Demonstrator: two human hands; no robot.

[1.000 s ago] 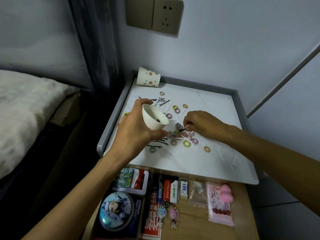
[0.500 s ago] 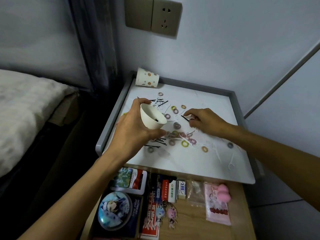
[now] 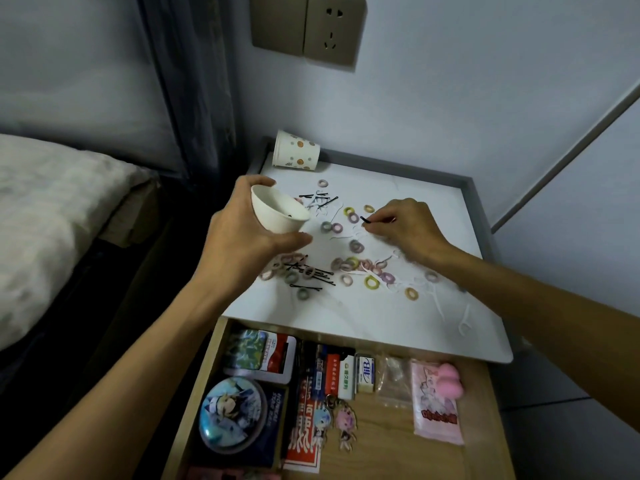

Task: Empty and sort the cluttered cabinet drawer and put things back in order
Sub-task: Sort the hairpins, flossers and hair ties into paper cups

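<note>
My left hand [image 3: 242,237] grips a white paper cup [image 3: 275,213], tilted with its mouth toward the right, above the white cabinet top [image 3: 398,317]. My right hand [image 3: 405,226] pinches a black hairpin [image 3: 365,220] just over the top's middle. Several small coloured hair ties [image 3: 371,282], more black hairpins [image 3: 311,275] and white floss picks [image 3: 464,323] lie scattered over the top. Below, the wooden drawer [image 3: 478,455] stands open, holding a round anime tin [image 3: 233,415], a card tin [image 3: 259,355], small boxes, keychains [image 3: 332,420], a pink packet [image 3: 437,407] and a pink sponge [image 3: 448,375].
A second paper cup [image 3: 295,151] with orange dots lies on its side at the top's back left corner. A grey raised rim [image 3: 479,202] edges the top. A bed [image 3: 52,209] is on the left, a wall with a socket [image 3: 329,27] behind.
My right hand moved from the hair-tie cluster toward the back, lifting a black hairpin. My left hand kept the cup and shifted slightly back and left.
</note>
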